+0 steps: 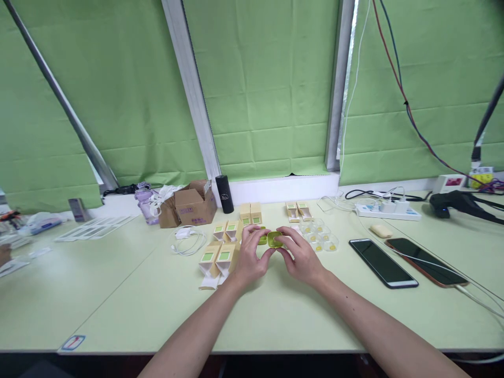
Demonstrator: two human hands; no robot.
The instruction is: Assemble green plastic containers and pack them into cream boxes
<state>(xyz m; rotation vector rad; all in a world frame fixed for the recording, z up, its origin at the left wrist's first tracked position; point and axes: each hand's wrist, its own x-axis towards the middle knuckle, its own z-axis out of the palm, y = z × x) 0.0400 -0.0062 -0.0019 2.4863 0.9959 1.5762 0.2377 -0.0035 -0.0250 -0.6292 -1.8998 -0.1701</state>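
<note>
Over the middle of the table both hands hold a small green square case [274, 240], which looks like two shallow halves side by side. My left hand [254, 252] pinches its left part, thumb below and fingers above. On the right part, my right hand [298, 253] grips with thumb and fingers; whether the halves are joined is hidden. Beside my left hand stand several cream cardboard boxes with green labels [207, 257], the nearer ones with flaps open. Just past my right hand lie several clear plastic cups with yellow bits inside [321, 235].
Two more cream boxes [298, 211] lie farther back. A brown carton [195, 205], a black cylinder [224, 194] and a purple bottle [146, 206] stand along the wall. A white cable [189, 240] is coiled at left. Two phones [381, 262] and a power strip [388, 211] lie right.
</note>
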